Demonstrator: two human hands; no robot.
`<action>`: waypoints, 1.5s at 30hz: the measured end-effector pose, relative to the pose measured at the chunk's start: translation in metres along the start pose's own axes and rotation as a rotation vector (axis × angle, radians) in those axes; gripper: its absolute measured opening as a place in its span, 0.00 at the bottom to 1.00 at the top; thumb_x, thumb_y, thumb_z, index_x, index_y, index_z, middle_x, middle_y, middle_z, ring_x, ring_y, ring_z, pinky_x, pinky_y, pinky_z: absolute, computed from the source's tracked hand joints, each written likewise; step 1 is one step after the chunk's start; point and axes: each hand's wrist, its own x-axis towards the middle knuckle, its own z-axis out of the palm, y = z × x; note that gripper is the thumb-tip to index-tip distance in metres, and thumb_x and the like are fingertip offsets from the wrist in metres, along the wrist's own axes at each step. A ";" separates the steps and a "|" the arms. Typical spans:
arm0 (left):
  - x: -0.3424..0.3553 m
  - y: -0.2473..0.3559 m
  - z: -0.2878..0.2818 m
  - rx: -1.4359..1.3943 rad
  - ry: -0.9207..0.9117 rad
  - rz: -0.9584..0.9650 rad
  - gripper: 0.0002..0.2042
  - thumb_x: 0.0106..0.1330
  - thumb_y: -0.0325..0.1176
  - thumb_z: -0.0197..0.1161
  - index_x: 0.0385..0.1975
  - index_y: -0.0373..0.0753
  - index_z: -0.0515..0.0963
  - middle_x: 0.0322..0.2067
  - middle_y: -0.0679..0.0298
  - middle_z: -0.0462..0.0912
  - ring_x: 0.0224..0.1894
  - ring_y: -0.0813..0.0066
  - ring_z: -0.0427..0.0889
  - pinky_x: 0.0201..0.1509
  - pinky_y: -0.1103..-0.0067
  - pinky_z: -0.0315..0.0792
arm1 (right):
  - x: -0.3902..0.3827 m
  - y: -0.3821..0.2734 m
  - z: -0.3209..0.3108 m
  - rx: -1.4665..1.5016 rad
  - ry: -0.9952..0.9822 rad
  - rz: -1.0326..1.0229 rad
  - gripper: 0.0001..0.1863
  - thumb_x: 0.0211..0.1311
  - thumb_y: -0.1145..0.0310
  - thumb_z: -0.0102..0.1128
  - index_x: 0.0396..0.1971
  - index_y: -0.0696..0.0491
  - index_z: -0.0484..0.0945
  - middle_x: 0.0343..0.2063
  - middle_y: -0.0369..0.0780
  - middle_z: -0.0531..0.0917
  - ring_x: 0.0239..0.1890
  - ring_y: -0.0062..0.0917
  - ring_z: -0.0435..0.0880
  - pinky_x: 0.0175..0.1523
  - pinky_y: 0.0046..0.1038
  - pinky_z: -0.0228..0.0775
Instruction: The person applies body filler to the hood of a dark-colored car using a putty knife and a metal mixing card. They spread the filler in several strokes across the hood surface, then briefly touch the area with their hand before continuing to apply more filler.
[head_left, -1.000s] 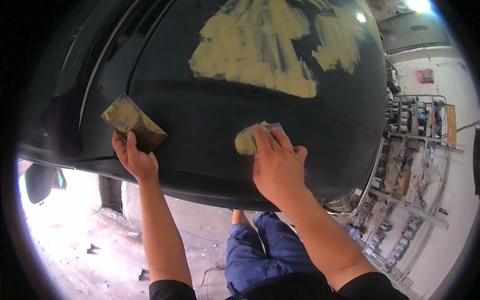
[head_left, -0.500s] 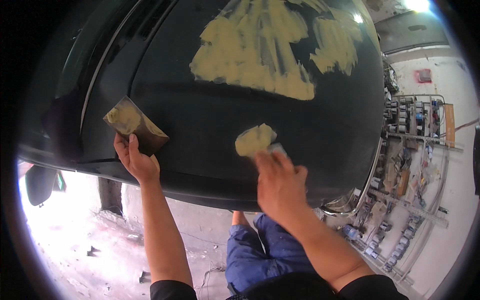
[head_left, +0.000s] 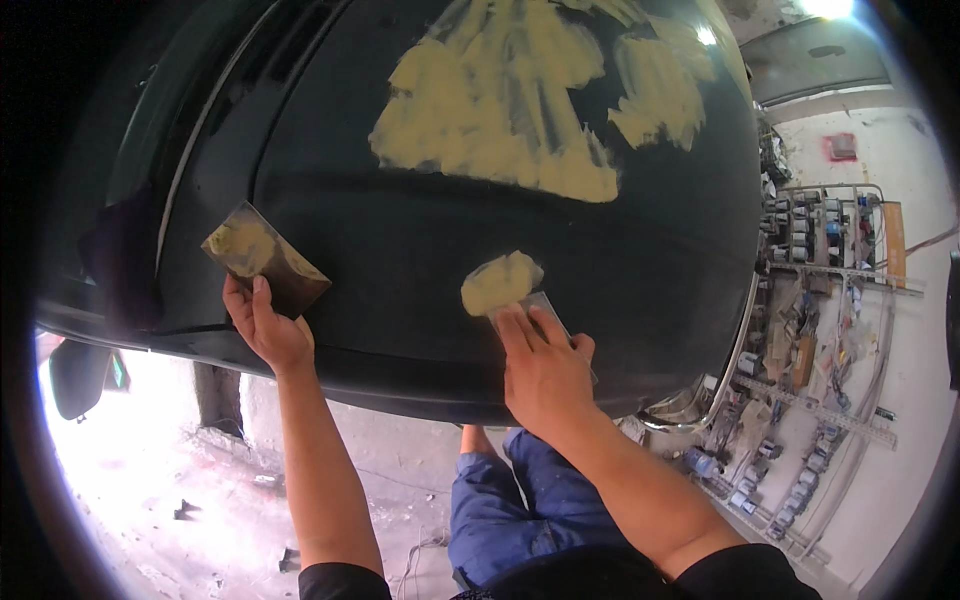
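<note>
The person's left hand [head_left: 270,330] grasps a rectangular metal plate [head_left: 298,284] smeared with yellow filler, tilted over the dark car hood [head_left: 410,250]. The right hand [head_left: 545,365] grips a flat spreader [head_left: 541,302], fingers laid along it, at the near edge of a small filler patch [head_left: 500,284]. Farther up the hood spread two larger patches, one broad [head_left: 490,110], one narrower [head_left: 655,95].

Large tan patch [head_left: 450,120] cut off above, right-hand scraper [head_left: 541,302] partly hidden
</note>
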 end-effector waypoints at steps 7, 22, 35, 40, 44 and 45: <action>0.003 0.000 -0.004 -0.055 -0.006 0.000 0.17 0.68 0.31 0.51 0.55 0.31 0.67 0.50 0.60 0.74 0.53 0.75 0.71 0.61 0.79 0.58 | 0.031 0.025 -0.031 0.047 0.170 0.063 0.28 0.54 0.72 0.58 0.58 0.53 0.66 0.54 0.39 0.76 0.60 0.31 0.68 0.49 0.51 0.61; 0.001 0.005 0.002 0.014 -0.008 0.015 0.17 0.69 0.30 0.50 0.56 0.31 0.67 0.49 0.60 0.75 0.52 0.75 0.71 0.60 0.80 0.60 | 0.003 0.024 -0.024 0.022 0.150 0.049 0.30 0.52 0.72 0.59 0.58 0.53 0.66 0.50 0.39 0.78 0.59 0.31 0.69 0.49 0.46 0.61; 0.002 0.001 -0.002 -0.048 0.000 -0.025 0.18 0.69 0.31 0.50 0.56 0.31 0.67 0.50 0.59 0.74 0.53 0.74 0.71 0.61 0.80 0.58 | -0.010 0.013 -0.014 0.021 0.041 0.026 0.27 0.52 0.72 0.59 0.55 0.52 0.67 0.53 0.38 0.75 0.59 0.31 0.68 0.47 0.48 0.61; 0.005 -0.003 -0.007 -0.050 -0.015 -0.008 0.17 0.69 0.31 0.50 0.56 0.31 0.67 0.50 0.60 0.74 0.53 0.74 0.71 0.61 0.79 0.58 | 0.041 0.028 -0.032 0.064 0.138 0.115 0.27 0.55 0.72 0.57 0.57 0.53 0.66 0.53 0.41 0.75 0.59 0.34 0.69 0.48 0.50 0.63; 0.003 -0.003 -0.001 -0.035 -0.003 -0.004 0.17 0.69 0.31 0.50 0.56 0.31 0.67 0.50 0.60 0.74 0.53 0.74 0.71 0.61 0.79 0.59 | 0.048 -0.002 -0.029 0.057 0.002 0.127 0.30 0.55 0.69 0.58 0.59 0.54 0.64 0.58 0.40 0.72 0.61 0.34 0.67 0.50 0.56 0.62; 0.004 -0.007 -0.001 -0.050 -0.009 -0.010 0.17 0.69 0.30 0.50 0.56 0.31 0.67 0.50 0.60 0.74 0.53 0.74 0.71 0.61 0.79 0.59 | 0.043 -0.011 -0.026 0.048 -0.025 0.117 0.30 0.55 0.69 0.58 0.60 0.55 0.63 0.58 0.40 0.72 0.61 0.34 0.67 0.51 0.57 0.62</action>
